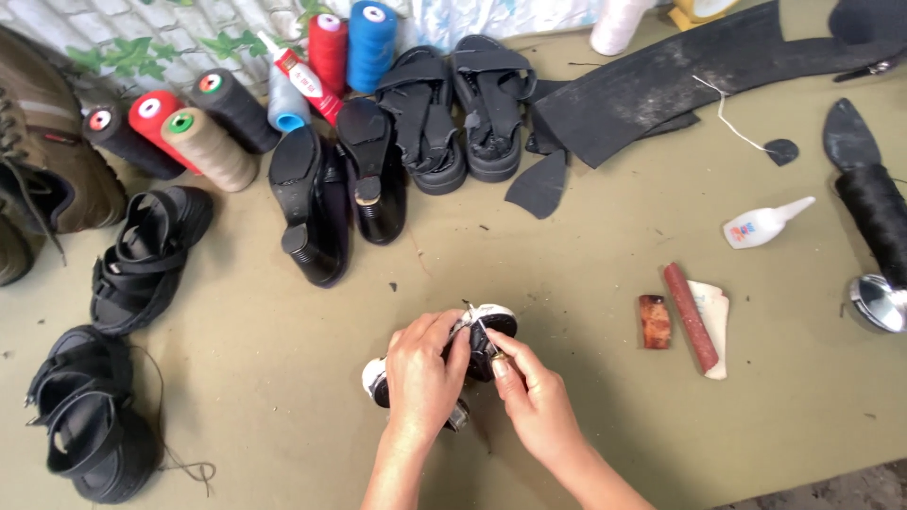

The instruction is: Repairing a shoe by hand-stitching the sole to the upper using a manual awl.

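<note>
Centrally, black white-soled sandal [491,326] clasped by left hand [422,373]; right hand [534,401] grip pinched on its strap.

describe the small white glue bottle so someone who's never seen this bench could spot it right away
Start at the big strip of black rubber sheet along the top right of the table. Just below it, on bare tabletop, the small white glue bottle lies on its side. Its pointed nozzle aims up and right, and it is pale, unlike the dark red stick lower down.

Small black-and-white sandal [491,326] lies on the table, partly hidden.
</note>
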